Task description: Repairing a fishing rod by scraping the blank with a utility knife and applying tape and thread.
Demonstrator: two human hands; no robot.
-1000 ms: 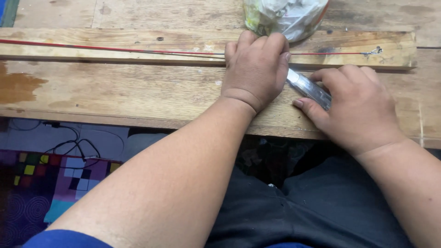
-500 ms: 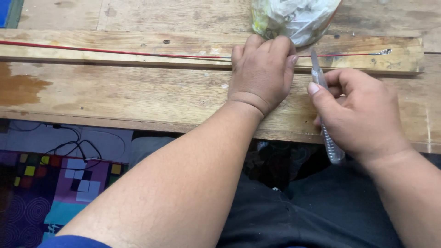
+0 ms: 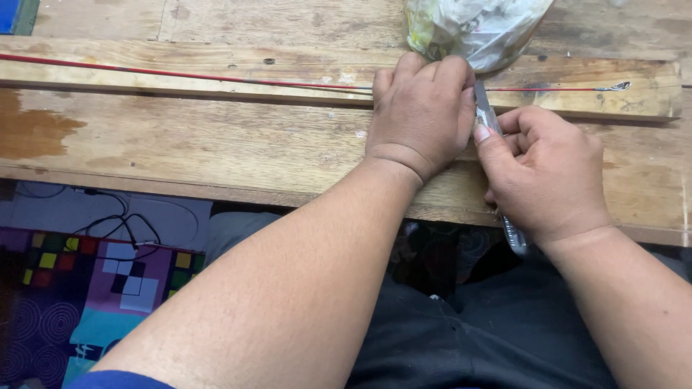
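Head view: right hand (image 3: 544,173), fingers curled tight around slim silver metal blade tool (image 3: 487,115), has raised tool upright since a second ago. Tip now beside left hand (image 3: 422,112), fingers pressed together, pinning thin red wire (image 3: 180,73) on wooden bench (image 3: 216,144).

The left hand (image 3: 422,119) covers the stretch of red wire (image 3: 180,73) beneath it, so whether its fingers (image 3: 432,72) pinch the wire cannot be told. The right hand (image 3: 544,173) hides the middle of the metal tool (image 3: 484,112). At 12 o'clock, the picture's top edge cuts off the plastic bag (image 3: 476,29), its contents too blurred to identify.
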